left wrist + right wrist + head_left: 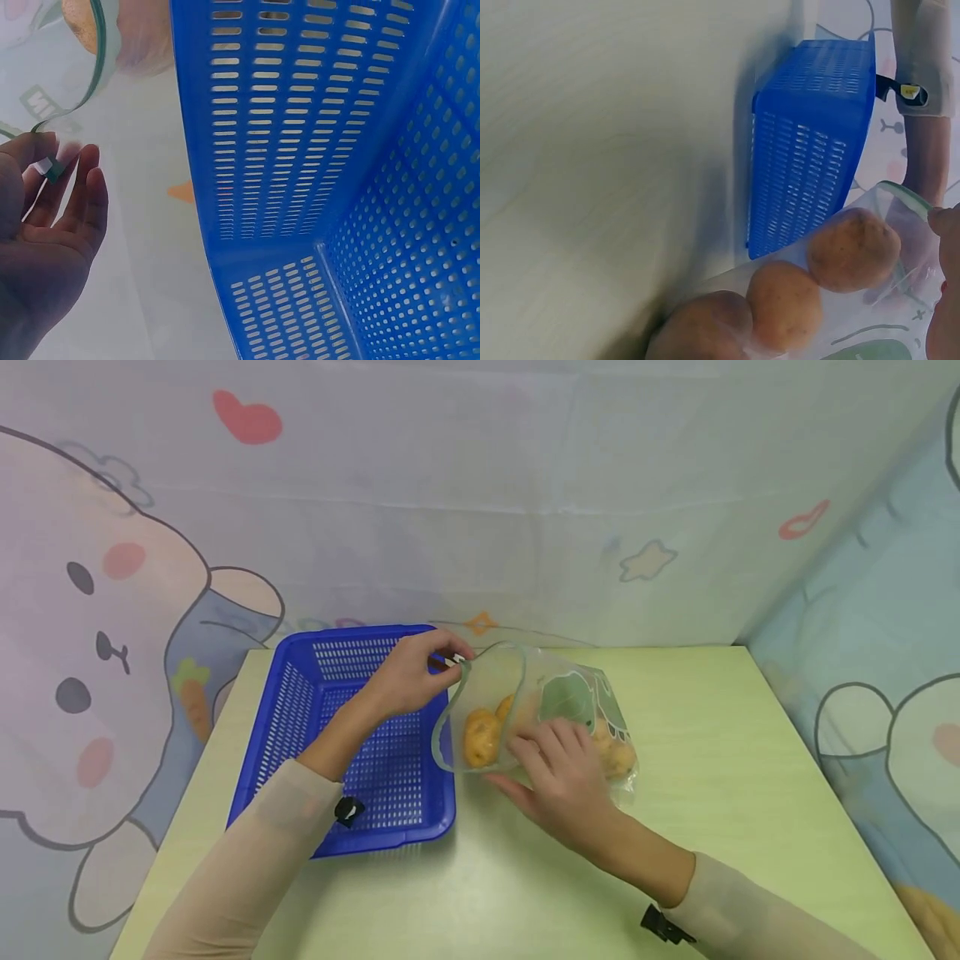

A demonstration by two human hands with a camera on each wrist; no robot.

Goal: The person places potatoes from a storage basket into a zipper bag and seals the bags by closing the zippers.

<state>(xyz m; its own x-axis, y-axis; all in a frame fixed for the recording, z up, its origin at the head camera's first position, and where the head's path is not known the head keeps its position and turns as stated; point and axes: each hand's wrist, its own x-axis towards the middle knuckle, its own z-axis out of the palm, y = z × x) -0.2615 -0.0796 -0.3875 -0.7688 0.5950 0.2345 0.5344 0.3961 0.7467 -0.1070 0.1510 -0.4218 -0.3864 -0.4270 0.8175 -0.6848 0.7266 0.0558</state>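
Note:
A clear zip bag with green print holds several potatoes. It lies along the table, its green-edged mouth wide and facing left. My left hand pinches the far corner of that mouth between thumb and fingers, by a small white-and-green slider in the left wrist view. At the near side of the bag, my right hand grips the edge, thumb low and fingers over the plastic. Through the plastic, the right wrist view shows a potato close to the opening. More potatoes sit at the bag's right end.
Left of the bag stands a blue slatted basket, its right rim close to the bag's mouth. My left forearm crosses over it. The pale table extends to the right, with a printed cloth hanging behind.

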